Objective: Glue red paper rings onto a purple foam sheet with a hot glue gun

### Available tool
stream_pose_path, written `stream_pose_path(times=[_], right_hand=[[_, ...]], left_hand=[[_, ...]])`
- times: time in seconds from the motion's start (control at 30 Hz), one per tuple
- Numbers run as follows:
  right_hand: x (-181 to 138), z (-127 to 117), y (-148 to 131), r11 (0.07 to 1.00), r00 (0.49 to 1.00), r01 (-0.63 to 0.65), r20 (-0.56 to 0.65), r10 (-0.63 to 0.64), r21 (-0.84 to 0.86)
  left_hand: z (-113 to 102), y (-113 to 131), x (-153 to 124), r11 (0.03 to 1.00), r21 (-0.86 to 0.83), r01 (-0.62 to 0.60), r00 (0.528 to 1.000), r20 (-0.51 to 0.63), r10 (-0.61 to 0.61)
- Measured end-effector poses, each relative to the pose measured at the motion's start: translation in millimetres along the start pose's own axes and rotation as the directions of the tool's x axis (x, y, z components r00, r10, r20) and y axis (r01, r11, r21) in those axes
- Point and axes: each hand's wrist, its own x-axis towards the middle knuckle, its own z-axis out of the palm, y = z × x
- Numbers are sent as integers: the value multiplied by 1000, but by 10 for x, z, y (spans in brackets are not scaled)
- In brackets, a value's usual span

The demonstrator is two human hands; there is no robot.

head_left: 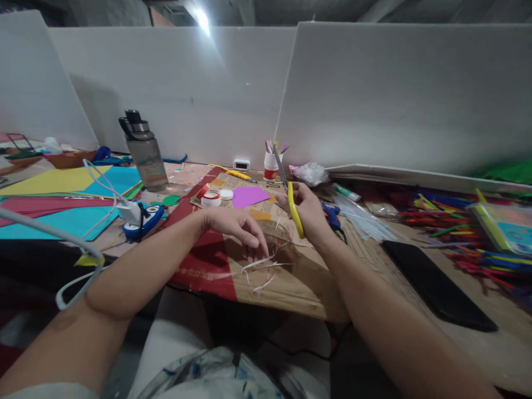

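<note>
Near the front edge of the brown-and-red table (307, 299), thin white strips (254, 264) lie nearest the left hand (236, 226); whether pinched, I cannot tell. The right hand (310, 209) clasps yellow-handled metal scissors (294, 210), blades toward the far edge.

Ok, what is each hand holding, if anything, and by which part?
The right hand holds scissors by the yellow handle. The left hand is at the white strips; whether it grips one cannot be told.
</note>
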Motion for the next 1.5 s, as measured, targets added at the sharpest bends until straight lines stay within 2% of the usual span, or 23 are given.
stream_pose_path(times=[0.07,0.17,0.2,0.27,0.4,0.47,0.53,0.6,0.67,0.73,0.8,0.83,0.9,0.97,1.0,1.07,1.17,1.2,1.27,1.3,1.33,1.4,1.5], right_hand=[[9,-24,-29,1000,1000,-8,12,8,28],[17,-32,-55,999,1000,-2,13,2,35],[16,-28,-57,1000,1000,3,9,-3,29],[9,-13,-56,1000,1000,4,11,-5,31],[1,-3,-52,991,999,39,-10,-38,126],[12,-26,-53,982,996,83,-52,-75,172],[33,-64,-53,976,991,111,-90,-96,186],[57,-106,-50,975,987,126,-118,-105,185],[79,-141,-44,972,987,124,-125,-100,201],[95,-163,-37,965,987,120,-133,-91,234],[106,-175,-30,959,984,121,-155,-83,257],[110,-178,-28,957,983,123,-167,-80,264],[116,-183,-32,952,980,124,-184,-73,279],[120,-185,-43,947,979,122,-192,-66,298],[121,-185,-51,944,978,125,-200,-65,306],[121,-180,-64,940,975,130,-212,-64,315],[119,-166,-65,937,975,126,-213,-57,325],[117,-160,-58,937,978,121,-203,-55,329],[113,-148,-32,944,984,105,-172,-52,312],[110,-142,-13,961,988,88,-148,-50,264],[107,-136,7,980,992,66,-119,-44,186],[98,-125,44,1000,998,23,-53,-24,-5],[71,-108,69,976,1000,-4,28,11,-218]], left_hand=[[-20,-13,9,990,-67,-128,976,-184,114],[-53,-146,180,964,-2,-267,746,-633,206],[-55,-202,254,962,-18,-273,702,-688,186],[-28,-298,385,980,33,-197,676,-719,160],[174,-363,537,934,285,217,708,-705,51],[312,-327,564,826,485,289,810,-583,59],[429,-255,561,764,630,137,918,-370,141],[502,-163,527,809,585,-55,969,-165,185],[524,-71,471,893,373,-253,967,72,244],[502,-6,418,943,88,-322,926,239,294],[451,12,388,948,-91,-306,932,175,318],[423,2,385,949,-86,-304,950,45,309],[383,-47,395,964,129,-230,918,-299,259],[390,-106,412,901,432,37,834,-510,210],[415,-126,419,825,540,168,839,-517,168],[495,-126,427,722,668,180,930,-354,95],[603,-21,430,837,521,-166,984,32,175],[616,25,426,895,339,-291,948,227,222],[594,96,403,950,-69,-305,828,474,300],[563,110,382,947,-209,-244,813,489,318],[520,106,357,935,-304,-185,842,441,310],[413,52,303,913,-385,-138,950,209,232],[252,-88,264,910,-371,-186,980,-136,144]])
